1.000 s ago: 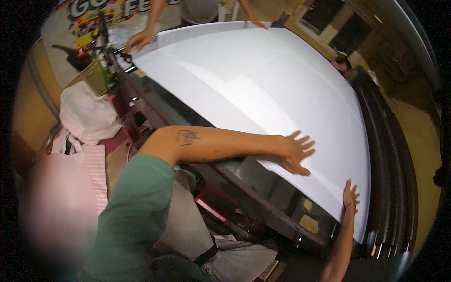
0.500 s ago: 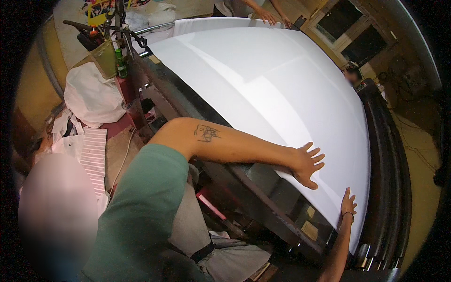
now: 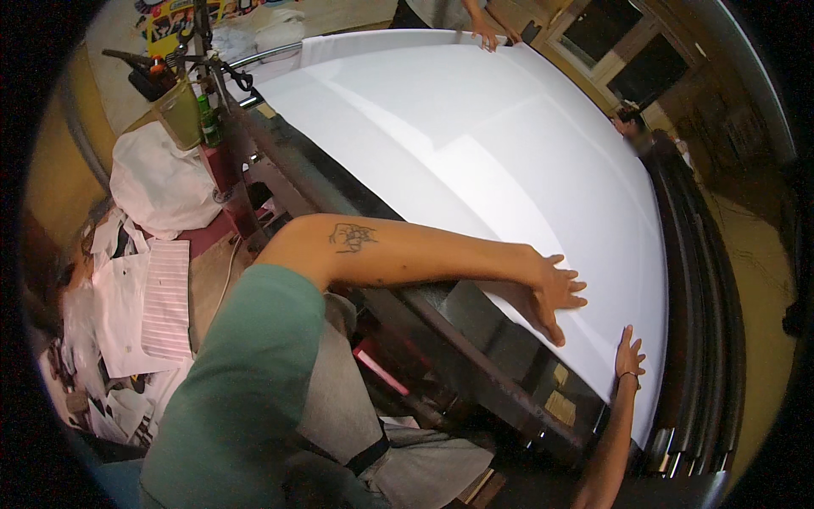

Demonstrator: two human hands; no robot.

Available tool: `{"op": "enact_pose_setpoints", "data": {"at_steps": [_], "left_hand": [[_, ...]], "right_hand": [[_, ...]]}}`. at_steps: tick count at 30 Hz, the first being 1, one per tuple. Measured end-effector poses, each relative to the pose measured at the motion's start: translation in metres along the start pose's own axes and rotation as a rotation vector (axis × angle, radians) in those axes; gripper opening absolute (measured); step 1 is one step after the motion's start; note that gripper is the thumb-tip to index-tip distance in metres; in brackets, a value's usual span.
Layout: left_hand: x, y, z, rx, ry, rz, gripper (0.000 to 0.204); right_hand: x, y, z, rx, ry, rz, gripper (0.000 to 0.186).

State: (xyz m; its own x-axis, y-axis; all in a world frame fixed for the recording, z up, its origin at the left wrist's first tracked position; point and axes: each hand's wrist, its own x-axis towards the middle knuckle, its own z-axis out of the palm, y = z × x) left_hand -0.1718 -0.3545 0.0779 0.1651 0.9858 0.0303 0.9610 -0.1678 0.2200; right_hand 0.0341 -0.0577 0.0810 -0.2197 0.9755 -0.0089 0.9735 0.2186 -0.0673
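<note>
A broad sheet of white fabric (image 3: 407, 127) covers the large dark-framed table. My left hand (image 3: 557, 293) lies on it near the close edge, fingers spread and palm down. The left arm, in a green sleeve, reaches across the table's dark metal edge (image 3: 475, 356). Farther right, my right hand (image 3: 628, 356), with a thin band at the wrist, rests on the fabric's right corner with its fingers apart. Neither hand grips anything. At the far edge, a co-worker's hand (image 3: 486, 36) touches the same sheet.
Long dark rollers (image 3: 699, 322) run along the table's right end, with another person (image 3: 629, 123) beyond them. At the left stand a yellowish container of tools (image 3: 178, 114), a green bottle (image 3: 209, 120) and a white bag (image 3: 161, 180). Striped cloth (image 3: 167, 297) and scraps lie below.
My left hand has shifted slightly left and its thumb has swung down. My right hand has slid a little farther up the fabric. The view has shifted somewhat; a blurred shape at lower left is gone.
</note>
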Motion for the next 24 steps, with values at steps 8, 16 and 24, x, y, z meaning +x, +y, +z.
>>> {"op": "enact_pose_setpoints", "data": {"at_steps": [8, 16, 24], "left_hand": [[-0.008, -0.041, -0.013, 0.093, 0.275, -0.174, 0.092], [-0.008, -0.041, -0.003, 0.151, 0.107, -0.194, 0.092], [-0.007, -0.035, -0.005, 0.154, 0.059, -0.202, 0.095]], "right_hand": [[0.007, 0.008, 0.005, 0.009, 0.012, -0.015, 0.102], [0.002, 0.008, 0.000, 0.014, 0.025, -0.008, 0.102], [0.002, 0.011, -0.002, 0.006, 0.033, -0.006, 0.102]]}}
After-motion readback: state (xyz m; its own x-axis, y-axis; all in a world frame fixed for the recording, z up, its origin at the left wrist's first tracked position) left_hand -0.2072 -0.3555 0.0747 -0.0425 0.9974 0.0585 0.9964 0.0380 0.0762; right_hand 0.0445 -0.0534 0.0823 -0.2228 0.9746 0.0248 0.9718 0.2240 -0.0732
